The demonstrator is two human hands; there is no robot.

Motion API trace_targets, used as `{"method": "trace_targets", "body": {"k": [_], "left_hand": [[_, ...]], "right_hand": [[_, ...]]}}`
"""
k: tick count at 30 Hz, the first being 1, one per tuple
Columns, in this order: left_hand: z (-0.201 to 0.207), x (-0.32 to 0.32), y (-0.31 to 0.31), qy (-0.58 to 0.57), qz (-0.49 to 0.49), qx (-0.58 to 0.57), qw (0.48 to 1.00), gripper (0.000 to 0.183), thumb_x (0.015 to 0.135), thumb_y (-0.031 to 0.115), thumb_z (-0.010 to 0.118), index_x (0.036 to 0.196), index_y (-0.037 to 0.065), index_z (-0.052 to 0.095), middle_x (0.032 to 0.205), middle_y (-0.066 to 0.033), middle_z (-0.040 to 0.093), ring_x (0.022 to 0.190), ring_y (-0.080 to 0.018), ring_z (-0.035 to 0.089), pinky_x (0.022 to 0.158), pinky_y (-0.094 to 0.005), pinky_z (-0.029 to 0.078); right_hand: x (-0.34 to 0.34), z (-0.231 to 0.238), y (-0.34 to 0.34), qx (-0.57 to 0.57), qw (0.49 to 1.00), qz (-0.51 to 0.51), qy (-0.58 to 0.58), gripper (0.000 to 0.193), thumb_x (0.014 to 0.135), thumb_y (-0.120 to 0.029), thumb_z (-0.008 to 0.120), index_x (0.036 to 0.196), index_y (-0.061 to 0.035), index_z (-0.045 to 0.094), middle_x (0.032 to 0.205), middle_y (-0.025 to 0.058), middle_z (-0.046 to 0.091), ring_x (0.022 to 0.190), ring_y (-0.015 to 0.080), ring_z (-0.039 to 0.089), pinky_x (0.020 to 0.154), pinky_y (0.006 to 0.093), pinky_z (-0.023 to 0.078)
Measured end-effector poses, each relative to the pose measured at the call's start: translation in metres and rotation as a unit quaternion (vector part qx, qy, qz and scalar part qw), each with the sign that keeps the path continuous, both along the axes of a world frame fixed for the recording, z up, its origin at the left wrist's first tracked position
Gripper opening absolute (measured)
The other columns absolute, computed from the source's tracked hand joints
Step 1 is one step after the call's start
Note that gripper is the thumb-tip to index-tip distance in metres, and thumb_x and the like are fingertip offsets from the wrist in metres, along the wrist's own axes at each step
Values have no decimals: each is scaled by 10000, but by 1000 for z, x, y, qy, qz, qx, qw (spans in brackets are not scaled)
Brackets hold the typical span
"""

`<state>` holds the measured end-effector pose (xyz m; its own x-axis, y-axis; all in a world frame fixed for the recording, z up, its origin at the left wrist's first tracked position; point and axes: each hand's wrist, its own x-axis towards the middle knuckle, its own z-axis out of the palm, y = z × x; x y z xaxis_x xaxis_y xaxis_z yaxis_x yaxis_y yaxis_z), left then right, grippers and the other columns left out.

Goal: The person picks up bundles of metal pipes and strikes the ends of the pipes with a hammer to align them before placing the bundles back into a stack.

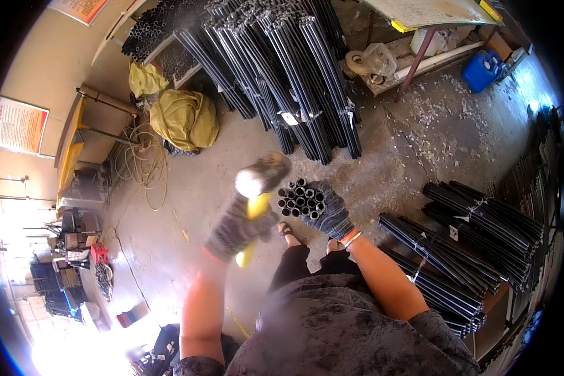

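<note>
My left hand, in a dark grey knit glove, is closed round the yellow handle of a mallet. Motion blurs the mallet's head, which has a pale face on one side and is held up just left of a bundle of black tubes. My right hand, gloved alike, wraps the right side of that bundle. The open round ends of the tubes point up toward me; their lower lengths are hidden beneath. The mallet and the tube ends look apart, though blur makes the gap hard to judge.
Tall bundles of black tubes lean ahead of me. More tied bundles lie at the right. Yellow-green sacks and a coiled hose are at the left. A table and a blue jug stand far right.
</note>
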<state>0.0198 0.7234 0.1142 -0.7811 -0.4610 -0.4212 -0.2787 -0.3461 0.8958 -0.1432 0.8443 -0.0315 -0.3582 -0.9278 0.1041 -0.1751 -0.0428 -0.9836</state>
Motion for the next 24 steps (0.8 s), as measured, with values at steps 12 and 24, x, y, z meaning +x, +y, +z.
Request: {"method": "trace_targets", "body": {"k": [12,24], "left_hand": [[23,-23,28,10,131,-247,960,250,966,272,489,1051,39,512,671,2,511,504,-67,480,439,-230,420],[14,-29,36,19,175,-276,945,285,946,331,513,1002,52,510,643,-10,518,483,-83,467,440,-232,402]], "right_hand": [[6,-29,6,-23,990,-33,-132,439,720,-10,658,1149,-36,566,1082,109,657,989,183,640,890,305,494],[1,-2,10,-33,991,-40,-125,432,732,27,647,1151,-36,562,1085,96,653,960,176,649,862,299,514]]}}
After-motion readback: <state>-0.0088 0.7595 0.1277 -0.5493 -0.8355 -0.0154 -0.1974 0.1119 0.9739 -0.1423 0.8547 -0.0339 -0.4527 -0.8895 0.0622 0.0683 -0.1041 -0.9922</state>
